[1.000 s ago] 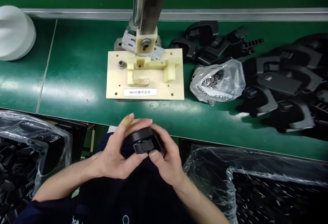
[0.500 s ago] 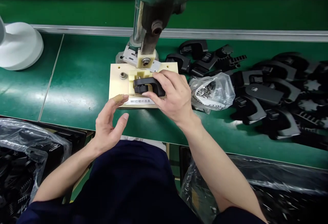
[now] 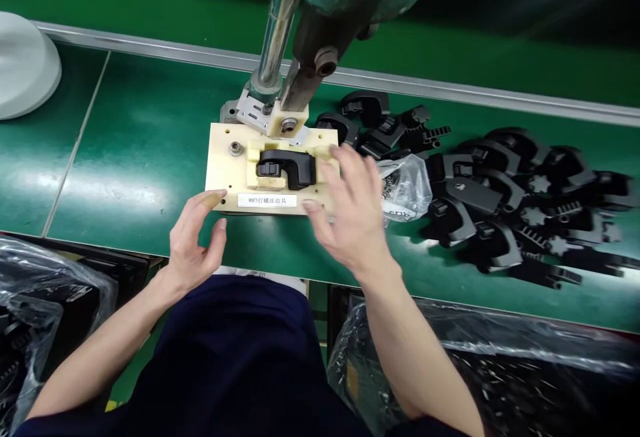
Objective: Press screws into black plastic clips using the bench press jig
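A black curved plastic clamp part (image 3: 295,165) lies in the nest of a cream fixture plate (image 3: 220,170) with a printed label along its front edge. My right hand (image 3: 353,213) is just to the right of the part, fingers spread and blurred, with nothing in its grasp. Thumb and fingers apart, my left hand (image 3: 195,240) hovers by the plate's front left corner and holds nothing. Above the back of the plate hangs a press head (image 3: 289,122) with a cream block and a bolt at its tip.
Right of the fixture are a clear plastic bag (image 3: 407,187) of small metal pieces and a pile of black plastic parts (image 3: 473,195). A white round object (image 3: 27,67) stands at far left. Plastic-lined bins (image 3: 500,383) sit below the green bench's front edge.
My right hand has let go of the black clamp part and drawn off to the right, leaving it in the fixture. My left hand stays open near the plate. The camera view has tilted.
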A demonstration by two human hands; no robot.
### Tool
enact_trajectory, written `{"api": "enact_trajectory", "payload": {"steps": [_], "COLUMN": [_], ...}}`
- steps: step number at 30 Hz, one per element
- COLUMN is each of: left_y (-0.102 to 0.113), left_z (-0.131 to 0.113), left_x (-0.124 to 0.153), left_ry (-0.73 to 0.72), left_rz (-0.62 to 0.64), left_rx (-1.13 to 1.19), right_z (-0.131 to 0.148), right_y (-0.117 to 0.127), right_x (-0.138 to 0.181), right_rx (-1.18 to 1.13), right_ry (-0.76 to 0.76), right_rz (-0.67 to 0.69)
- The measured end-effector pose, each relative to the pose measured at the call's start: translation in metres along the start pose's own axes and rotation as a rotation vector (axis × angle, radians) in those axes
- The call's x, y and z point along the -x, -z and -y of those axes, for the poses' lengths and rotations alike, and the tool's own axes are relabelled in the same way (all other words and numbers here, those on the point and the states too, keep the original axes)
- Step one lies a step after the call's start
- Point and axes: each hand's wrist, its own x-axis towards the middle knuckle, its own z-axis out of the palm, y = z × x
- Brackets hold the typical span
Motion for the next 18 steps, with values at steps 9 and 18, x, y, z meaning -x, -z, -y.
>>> {"api": "enact_trajectory", "payload": {"steps": [9, 18], "left_y": [0.017, 0.017], "left_z": [0.039, 0.037], "left_x": [0.043, 0.044], "left_ry": [0.25, 0.23], "left_rz": [-0.144, -0.103], "left_rx": [-0.166, -0.287], "right_z": [-0.07, -0.084], "right_y": [0.057, 0.053], "right_x": [0.027, 0.024], "right_rx": [0.204, 0.17], "right_ry": [-0.335, -0.475], "right_rz": [-0.242, 0.167]}}
